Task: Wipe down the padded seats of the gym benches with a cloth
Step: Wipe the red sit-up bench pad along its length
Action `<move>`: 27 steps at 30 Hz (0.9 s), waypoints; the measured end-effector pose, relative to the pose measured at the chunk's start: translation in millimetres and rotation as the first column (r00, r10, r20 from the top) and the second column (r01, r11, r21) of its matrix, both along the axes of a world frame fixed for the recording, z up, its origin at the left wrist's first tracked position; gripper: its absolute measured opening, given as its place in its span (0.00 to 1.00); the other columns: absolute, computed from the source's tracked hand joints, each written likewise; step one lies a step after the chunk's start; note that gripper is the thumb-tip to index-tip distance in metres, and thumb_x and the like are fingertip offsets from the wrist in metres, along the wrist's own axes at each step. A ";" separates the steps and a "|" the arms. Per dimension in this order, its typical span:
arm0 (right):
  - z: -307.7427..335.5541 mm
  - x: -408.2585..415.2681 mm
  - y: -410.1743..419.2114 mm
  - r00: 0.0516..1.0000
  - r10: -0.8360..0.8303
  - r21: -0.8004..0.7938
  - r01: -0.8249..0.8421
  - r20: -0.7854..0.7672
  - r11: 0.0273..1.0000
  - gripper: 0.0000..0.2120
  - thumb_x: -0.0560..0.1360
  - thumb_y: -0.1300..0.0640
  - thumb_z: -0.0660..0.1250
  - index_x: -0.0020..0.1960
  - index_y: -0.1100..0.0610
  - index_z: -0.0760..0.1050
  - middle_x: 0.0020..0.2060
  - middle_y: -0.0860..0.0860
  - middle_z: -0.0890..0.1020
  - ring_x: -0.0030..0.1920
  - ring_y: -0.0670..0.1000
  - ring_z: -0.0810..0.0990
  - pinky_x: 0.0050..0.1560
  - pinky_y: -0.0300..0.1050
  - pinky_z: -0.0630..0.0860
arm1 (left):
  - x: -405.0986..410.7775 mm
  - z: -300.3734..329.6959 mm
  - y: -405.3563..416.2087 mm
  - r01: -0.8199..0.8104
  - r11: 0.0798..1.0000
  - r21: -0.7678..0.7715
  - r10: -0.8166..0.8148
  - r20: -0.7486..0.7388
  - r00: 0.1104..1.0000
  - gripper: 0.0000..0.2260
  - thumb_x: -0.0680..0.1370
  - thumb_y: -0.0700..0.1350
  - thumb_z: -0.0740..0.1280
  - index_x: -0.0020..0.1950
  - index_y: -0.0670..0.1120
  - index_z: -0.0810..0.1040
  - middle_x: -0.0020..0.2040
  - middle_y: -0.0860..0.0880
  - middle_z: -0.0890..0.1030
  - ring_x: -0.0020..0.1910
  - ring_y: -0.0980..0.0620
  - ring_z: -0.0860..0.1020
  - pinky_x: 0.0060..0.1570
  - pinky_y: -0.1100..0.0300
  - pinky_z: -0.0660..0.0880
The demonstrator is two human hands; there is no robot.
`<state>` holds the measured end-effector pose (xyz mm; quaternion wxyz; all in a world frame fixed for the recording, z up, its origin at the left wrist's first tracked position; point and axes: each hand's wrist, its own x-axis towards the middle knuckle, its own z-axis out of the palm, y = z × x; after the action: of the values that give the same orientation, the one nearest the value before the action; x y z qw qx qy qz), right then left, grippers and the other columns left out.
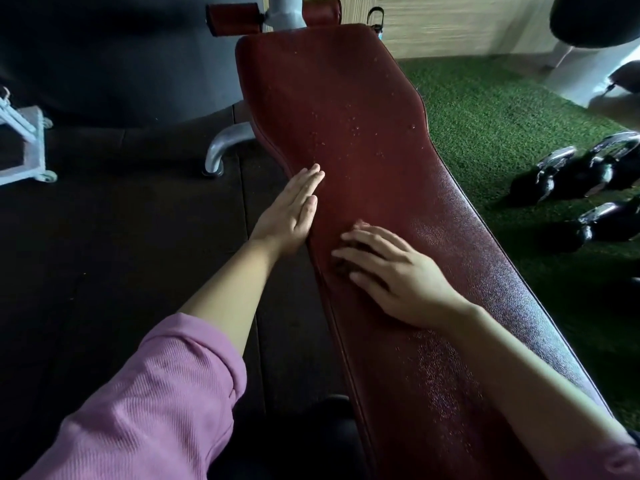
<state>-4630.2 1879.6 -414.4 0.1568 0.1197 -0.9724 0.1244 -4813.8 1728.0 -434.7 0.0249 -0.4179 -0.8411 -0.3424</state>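
Dark cloth (pixel 346 264) pressed beneath right hand (pixel 398 277) on maroon seat (pixel 346 98)

head view | worn on head | faces forward and down | close over bench pad (pixel 363 168)

No readable text, labels, brands or numbers anywhere, bench pad (pixel 346 133) unmarked

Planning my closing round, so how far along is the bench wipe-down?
Looks done: the near stretch of the red pad shows no beads, so it is probably wiped. In hand: the right hand presses a dark cloth mid-pad, while the left hand rests flat on the pad's left edge. Left: droplets bead on the far half. No other bench is in view.
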 end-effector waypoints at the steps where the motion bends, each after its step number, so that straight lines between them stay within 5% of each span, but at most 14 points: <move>1: 1.0 1.7 11.2 1.000 -0.015 0.002 0.015 0.008 1.000 0.18 0.81 0.48 0.57 0.68 0.50 0.73 0.68 0.49 0.73 0.72 0.50 0.65 0.74 0.45 0.61 | 0.1 -0.5 0.0 0.000 1.000 -0.007 0.000 0.005 1.000 0.21 0.84 0.45 0.49 0.78 0.48 0.56 0.78 0.56 0.54 0.76 0.62 0.49 0.67 0.77 0.44; 9: 9.7 -71.0 3.1 0.925 -0.379 -0.053 0.380 0.019 0.924 0.19 0.80 0.48 0.57 0.70 0.50 0.70 0.70 0.51 0.70 0.73 0.55 0.63 0.71 0.51 0.65 | -3.8 0.4 -3.0 0.036 0.999 0.028 -0.036 0.002 0.999 0.20 0.84 0.46 0.51 0.77 0.47 0.59 0.77 0.53 0.58 0.76 0.60 0.51 0.70 0.72 0.46; 12: 3.7 -75.3 -28.0 0.944 -0.331 -0.028 0.331 0.013 0.943 0.20 0.80 0.48 0.56 0.70 0.52 0.70 0.69 0.53 0.71 0.73 0.57 0.63 0.70 0.52 0.66 | -12.4 1.2 -5.9 0.099 0.994 0.042 -0.101 0.040 0.994 0.20 0.84 0.44 0.51 0.76 0.45 0.60 0.77 0.49 0.59 0.76 0.58 0.52 0.73 0.65 0.49; 20: 3.2 3.4 -11.4 0.998 0.046 0.015 -0.047 0.048 0.999 0.18 0.81 0.48 0.57 0.68 0.50 0.73 0.69 0.48 0.72 0.74 0.49 0.62 0.74 0.43 0.59 | -11.5 -6.5 0.0 0.087 0.987 0.133 -0.092 0.026 0.995 0.20 0.82 0.40 0.54 0.75 0.42 0.63 0.76 0.47 0.62 0.74 0.57 0.56 0.72 0.69 0.51; 27: 3.0 -25.4 24.4 0.984 -0.176 -0.031 0.175 -0.035 0.984 0.20 0.80 0.46 0.55 0.67 0.52 0.74 0.66 0.51 0.75 0.69 0.54 0.69 0.70 0.48 0.67 | -5.2 -2.2 1.9 0.034 0.993 0.115 -0.051 0.147 0.988 0.20 0.84 0.43 0.52 0.76 0.48 0.60 0.77 0.53 0.58 0.75 0.61 0.51 0.73 0.65 0.48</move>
<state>-4655.6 1904.0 -411.4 0.1872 0.0339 -0.9742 0.1215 -4818.9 1729.9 -437.0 -0.0224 -0.4069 -0.8108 -0.4202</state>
